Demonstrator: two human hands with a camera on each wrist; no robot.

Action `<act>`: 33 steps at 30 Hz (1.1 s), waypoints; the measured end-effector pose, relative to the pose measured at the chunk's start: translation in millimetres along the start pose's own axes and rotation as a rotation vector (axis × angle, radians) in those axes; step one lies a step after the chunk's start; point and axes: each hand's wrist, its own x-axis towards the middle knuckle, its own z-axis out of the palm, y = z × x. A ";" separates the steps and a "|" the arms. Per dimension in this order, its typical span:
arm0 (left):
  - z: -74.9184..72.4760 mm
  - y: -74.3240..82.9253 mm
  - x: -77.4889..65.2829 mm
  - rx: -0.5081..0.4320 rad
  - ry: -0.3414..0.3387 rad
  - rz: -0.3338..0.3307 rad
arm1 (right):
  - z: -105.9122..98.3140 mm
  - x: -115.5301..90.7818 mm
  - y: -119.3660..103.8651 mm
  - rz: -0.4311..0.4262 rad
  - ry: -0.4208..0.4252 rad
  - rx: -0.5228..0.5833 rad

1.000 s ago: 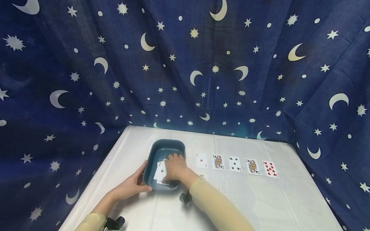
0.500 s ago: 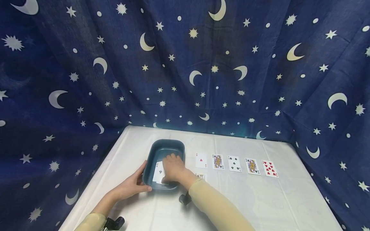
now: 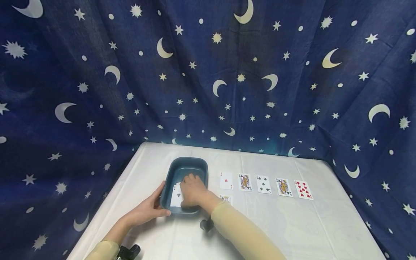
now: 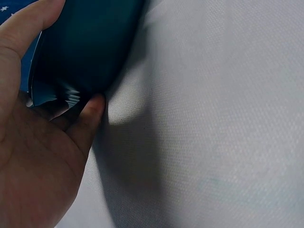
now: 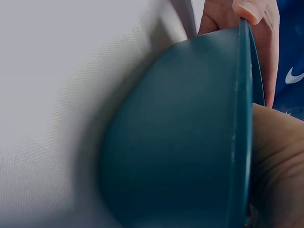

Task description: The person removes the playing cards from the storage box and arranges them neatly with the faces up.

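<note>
A dark teal tray (image 3: 175, 164) sits near the left side of the table. My left hand (image 3: 146, 209) grips its near left corner, the thumb along the near wall and the fingers on the left side. In the left wrist view that hand (image 4: 40, 156) curls round the tray's edge. Inside the tray my right hand (image 3: 193, 189) is over a playing card (image 3: 176, 196), seemingly the ace of clubs, with thumb and bent fingers at its edges. Another card's edge peeks out behind it. The right fingertips are hidden, and the tray wall (image 5: 180, 128) blocks them in the right wrist view.
To the right, face-up cards form a row: an ace of hearts (image 3: 226, 180), a face card (image 3: 245, 182), a five of spades (image 3: 263, 184), another face card (image 3: 284, 187) and a red heart card (image 3: 303, 190). A king (image 3: 225, 198) lies partly under the right forearm.
My right hand has slid slightly left inside the tray, and the ace has moved with it, covering more of the card beneath. The left hand and the tray keep their place.
</note>
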 end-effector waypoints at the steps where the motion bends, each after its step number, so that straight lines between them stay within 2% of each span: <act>1: 0.0 -0.3 0.0 -0.002 0.000 -0.004 | -0.3 -0.1 -0.5 -0.002 0.000 0.002; 9: -0.2 -0.6 1.0 -0.006 0.009 -0.033 | -1.9 -0.4 -3.6 -0.021 0.004 0.007; 23: -0.6 2.2 -0.3 0.006 0.016 -0.023 | 1.6 0.8 -4.4 -0.043 0.004 0.031; 33: -1.1 -0.1 -1.0 0.003 -0.009 0.029 | 0.4 -2.5 12.6 -0.058 0.070 0.066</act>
